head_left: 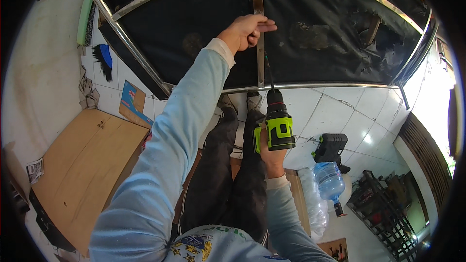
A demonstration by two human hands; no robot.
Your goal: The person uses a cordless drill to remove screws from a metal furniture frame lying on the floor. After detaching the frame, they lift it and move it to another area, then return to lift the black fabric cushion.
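My right hand (pixel 273 157) is wrapped round a lime-green and black cordless drill (pixel 280 128), its chuck pointing away from me. A long thin bit (pixel 270 70) runs from the chuck along the middle metal bar (pixel 260 63) of an upturned metal frame; whether its tip touches cannot be told. My left hand (pixel 247 31) is above the same bar, with fingers stretched out to the right across it and the thumb bent in. I make out nothing held in it. Black sheeting (pixel 320 34) fills the frame on both sides of the bar.
At left lie a large brown board (pixel 92 165), a cardboard piece (pixel 135 104) and a blue-and-black brush (pixel 103 60). On the right floor are a black case (pixel 330 147), a clear blue water jug (pixel 329 180) and a black metal rack (pixel 383 213). My legs (pixel 213 170) extend forward beneath my arms.
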